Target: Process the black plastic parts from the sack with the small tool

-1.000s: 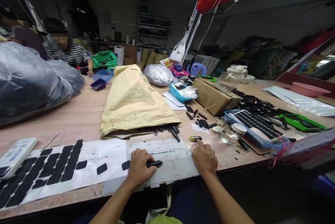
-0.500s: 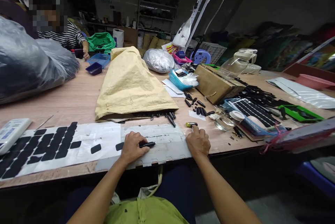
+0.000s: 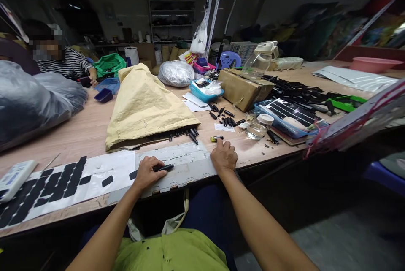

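My left hand rests on the grey-white board at the table's front edge. Between its thumb and fingers is a black marker-like tube, lying nearly flat and pointing right. At the board's right end, my right hand is closed with its fingers curled under; whatever they hold is hidden. Just beyond its fingertips lies a small yellow-and-black tube. A dark rounded patch sits beside my left hand, partly covered. More black tubes spill from the mouth of a yellow sack.
On the left, a white sheet bears rows of black patches, with a white device beside it. Loose black tubes, a round clear jar, a cardboard box and a blue tray stand right. Another person sits far left.
The view has tilted and shifted, so the whole table appears displaced. Both hands keep nearly the same places on the board, and the black tube stays in my left hand.
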The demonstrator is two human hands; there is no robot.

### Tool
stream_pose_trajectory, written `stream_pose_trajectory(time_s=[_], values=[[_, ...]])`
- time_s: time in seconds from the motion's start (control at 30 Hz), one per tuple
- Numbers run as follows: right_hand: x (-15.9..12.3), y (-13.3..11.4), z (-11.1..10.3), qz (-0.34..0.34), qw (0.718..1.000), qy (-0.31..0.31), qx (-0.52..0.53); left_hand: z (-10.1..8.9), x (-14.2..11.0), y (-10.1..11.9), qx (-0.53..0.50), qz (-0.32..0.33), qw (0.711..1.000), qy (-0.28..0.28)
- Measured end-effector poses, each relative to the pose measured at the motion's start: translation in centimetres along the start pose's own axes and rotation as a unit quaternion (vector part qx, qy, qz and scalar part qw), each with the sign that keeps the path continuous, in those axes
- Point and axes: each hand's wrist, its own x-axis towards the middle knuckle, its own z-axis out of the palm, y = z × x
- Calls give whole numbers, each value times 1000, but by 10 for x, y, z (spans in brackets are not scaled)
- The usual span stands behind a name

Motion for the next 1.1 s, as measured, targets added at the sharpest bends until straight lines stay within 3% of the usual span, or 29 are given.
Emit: stream_pose_trajectory(time_s=[0.47, 0.6, 0.73, 0.8, 0.87, 0.97, 1.03, 1.1], values=[[-1, -1, 0, 1, 1000, -16, 5, 1, -2, 2, 14, 20, 999, 30], [0, -1, -2, 2, 1000, -22, 11, 10, -40, 11, -24, 110, 993, 34], [1, -1, -1, 5, 1000, -14, 19, 37, -95, 3, 19, 193, 978, -73], [1, 0, 0, 6, 1000, -14, 20, 53, -111, -8, 55, 145, 982, -108], [0, 0, 0, 6, 1000, -15, 19, 67, -116, -19, 104, 16, 986, -127], [0, 0, 1, 9, 1000, -15, 13, 78, -114, -26, 158, -174, 963, -133], [0, 0, 2, 10, 1000, -11, 9, 80, -112, -23, 151, -183, 960, -152], [-1, 0, 3, 11, 1000, -9, 5, 82, -112, -15, 128, -121, 962, -211]])
